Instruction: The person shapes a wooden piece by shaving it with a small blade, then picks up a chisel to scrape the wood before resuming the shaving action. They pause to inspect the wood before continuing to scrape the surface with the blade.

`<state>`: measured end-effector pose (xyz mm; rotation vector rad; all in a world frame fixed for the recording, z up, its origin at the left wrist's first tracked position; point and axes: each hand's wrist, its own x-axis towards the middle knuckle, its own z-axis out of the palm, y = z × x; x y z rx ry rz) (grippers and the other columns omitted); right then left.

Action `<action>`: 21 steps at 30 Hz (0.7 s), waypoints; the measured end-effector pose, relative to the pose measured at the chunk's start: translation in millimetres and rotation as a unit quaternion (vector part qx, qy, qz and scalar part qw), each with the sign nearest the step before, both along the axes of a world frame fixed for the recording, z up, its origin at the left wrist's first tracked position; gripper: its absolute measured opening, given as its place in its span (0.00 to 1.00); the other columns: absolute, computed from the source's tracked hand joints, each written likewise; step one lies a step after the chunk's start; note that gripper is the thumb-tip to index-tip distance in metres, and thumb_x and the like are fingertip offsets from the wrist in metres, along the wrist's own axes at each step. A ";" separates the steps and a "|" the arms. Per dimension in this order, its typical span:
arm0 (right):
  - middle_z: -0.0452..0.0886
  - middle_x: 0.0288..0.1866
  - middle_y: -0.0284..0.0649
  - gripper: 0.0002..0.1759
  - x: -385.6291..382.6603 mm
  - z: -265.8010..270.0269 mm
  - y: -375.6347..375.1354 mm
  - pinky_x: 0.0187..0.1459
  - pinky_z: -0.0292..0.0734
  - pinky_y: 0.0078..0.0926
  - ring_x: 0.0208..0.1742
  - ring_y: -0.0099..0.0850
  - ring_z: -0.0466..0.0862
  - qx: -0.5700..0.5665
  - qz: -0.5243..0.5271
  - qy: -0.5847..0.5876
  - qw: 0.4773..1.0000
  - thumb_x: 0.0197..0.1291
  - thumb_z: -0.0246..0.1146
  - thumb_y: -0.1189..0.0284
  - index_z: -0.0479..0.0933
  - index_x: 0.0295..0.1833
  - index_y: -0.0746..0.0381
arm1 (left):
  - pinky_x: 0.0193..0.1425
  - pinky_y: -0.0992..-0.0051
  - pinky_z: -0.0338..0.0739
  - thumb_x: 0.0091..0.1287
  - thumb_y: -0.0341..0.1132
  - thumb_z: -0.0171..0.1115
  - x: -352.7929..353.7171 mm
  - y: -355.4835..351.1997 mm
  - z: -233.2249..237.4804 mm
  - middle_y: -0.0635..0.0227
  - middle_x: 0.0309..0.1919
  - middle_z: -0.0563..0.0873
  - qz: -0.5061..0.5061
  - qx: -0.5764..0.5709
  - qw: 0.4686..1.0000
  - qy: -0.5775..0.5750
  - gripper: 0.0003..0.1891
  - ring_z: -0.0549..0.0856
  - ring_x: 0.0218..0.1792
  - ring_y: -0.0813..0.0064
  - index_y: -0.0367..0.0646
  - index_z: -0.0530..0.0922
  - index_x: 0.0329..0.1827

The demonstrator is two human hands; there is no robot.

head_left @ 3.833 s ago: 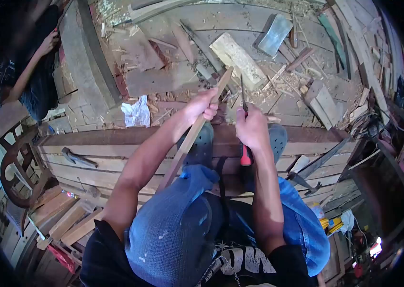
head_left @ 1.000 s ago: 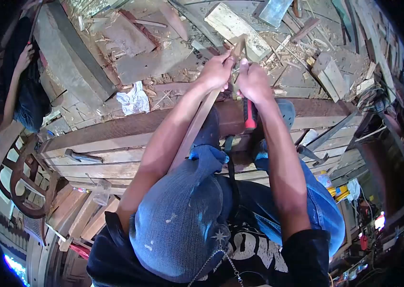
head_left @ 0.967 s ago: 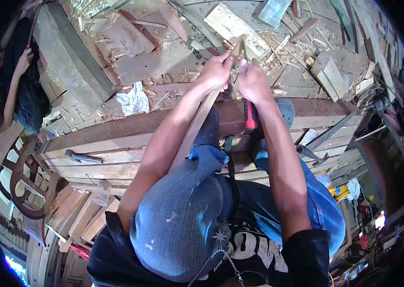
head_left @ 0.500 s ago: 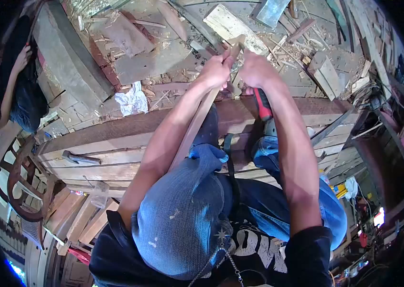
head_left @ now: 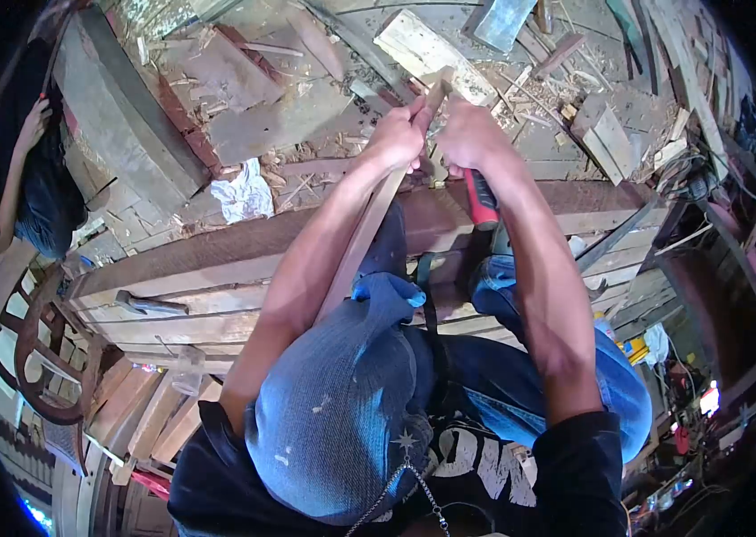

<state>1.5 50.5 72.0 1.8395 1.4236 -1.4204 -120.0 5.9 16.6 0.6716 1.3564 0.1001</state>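
My left hand (head_left: 396, 141) is wrapped round a long narrow wooden strip (head_left: 364, 240), which slants from my lap up past my fingers. Close beside its far end, my right hand (head_left: 476, 137) is closed on a tool with a red-and-black handle (head_left: 484, 206). The handle points back toward me below the fist, while the tool's working end is hidden, so I cannot tell its kind. Beyond both hands lies a pale wooden block (head_left: 436, 55) among shavings. My raised knee, in blue jeans (head_left: 333, 403), is under the strip's near end.
A thick wooden beam (head_left: 208, 246) crosses in front of me. Offcuts, shavings and a crumpled white cloth (head_left: 244, 191) lie behind it. A dark metal tool (head_left: 150, 304) rests on the planks at left. Another person's hand (head_left: 35, 123) shows at far left; a curved chair frame (head_left: 31, 358) stands below.
My right hand has moved slightly left, closer to the strip, and the red-and-black handle has shifted left with it. My left hand keeps its hold, nearly in place.
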 end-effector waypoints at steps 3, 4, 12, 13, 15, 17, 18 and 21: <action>0.79 0.32 0.53 0.31 7.1 17.1 15.0 0.18 0.76 0.28 0.19 0.31 0.79 -0.113 -0.091 0.051 0.988 0.54 0.49 0.82 0.58 0.67 0.72 | 0.18 0.74 0.76 0.73 0.46 0.46 1.1 1.3 3.1 0.67 0.18 0.79 -0.009 -0.007 1.000 0.011 0.25 0.79 0.14 0.76 0.44 0.64 0.69; 0.79 0.33 0.52 0.31 9.2 15.5 21.4 0.19 0.76 0.28 0.19 0.31 0.79 -0.123 -0.053 0.050 0.990 0.54 0.49 0.82 0.59 0.67 0.71 | 0.18 0.74 0.76 0.73 0.46 0.46 1.7 -0.4 2.1 0.67 0.18 0.79 -0.008 -0.012 1.000 0.009 0.25 0.79 0.14 0.76 0.44 0.64 0.69; 0.80 0.39 0.58 0.26 5.3 14.8 14.8 0.22 0.80 0.31 0.22 0.36 0.84 -0.096 -0.012 0.027 0.995 0.53 0.50 0.82 0.63 0.60 0.78 | 0.18 0.75 0.70 0.73 0.45 0.47 1.7 -5.0 -0.5 0.70 0.14 0.74 0.016 0.008 1.000 -0.020 0.26 0.74 0.13 0.80 0.48 0.60 0.72; 0.81 0.33 0.56 0.20 4.4 10.7 13.4 0.22 0.79 0.31 0.22 0.36 0.84 -0.075 -0.010 0.027 0.997 0.53 0.50 0.82 0.68 0.52 0.81 | 0.17 0.75 0.70 0.73 0.45 0.47 2.1 -4.0 -0.1 0.70 0.13 0.74 0.008 0.012 1.000 -0.008 0.26 0.74 0.12 0.79 0.47 0.60 0.72; 0.81 0.29 0.55 0.17 1.8 15.4 19.3 0.21 0.79 0.32 0.22 0.36 0.84 -0.082 -0.009 0.019 0.996 0.54 0.50 0.82 0.71 0.47 0.81 | 0.17 0.76 0.70 0.74 0.44 0.45 2.9 -2.7 3.4 0.69 0.12 0.75 -0.001 0.026 1.000 0.012 0.25 0.73 0.11 0.79 0.47 0.60 0.72; 0.84 0.32 0.52 0.11 -3.7 20.8 19.6 0.33 0.81 0.30 0.28 0.35 0.85 -0.079 -0.029 -0.005 0.996 0.55 0.57 0.76 0.80 0.38 0.72 | 0.18 0.75 0.73 0.73 0.45 0.45 1.6 -0.9 1.8 0.68 0.15 0.77 -0.015 0.028 0.999 0.012 0.25 0.76 0.13 0.77 0.47 0.62 0.71; 0.84 0.32 0.52 0.11 -6.7 20.5 16.8 0.33 0.81 0.30 0.28 0.35 0.85 -0.077 -0.031 -0.009 0.996 0.55 0.57 0.76 0.80 0.38 0.72 | 0.20 0.74 0.77 0.73 0.46 0.45 2.1 -1.1 0.2 0.66 0.17 0.79 -0.024 0.028 0.999 0.012 0.25 0.79 0.14 0.75 0.47 0.63 0.70; 0.83 0.43 0.52 0.16 -10.9 -5.7 0.2 0.47 0.80 0.31 0.45 0.43 0.85 0.039 -0.005 -0.071 0.997 0.55 0.60 0.70 0.79 0.45 0.71 | 0.19 0.73 0.77 0.73 0.44 0.46 5.5 -5.5 -0.4 0.64 0.17 0.79 -0.013 0.040 0.999 0.014 0.24 0.79 0.14 0.75 0.46 0.65 0.69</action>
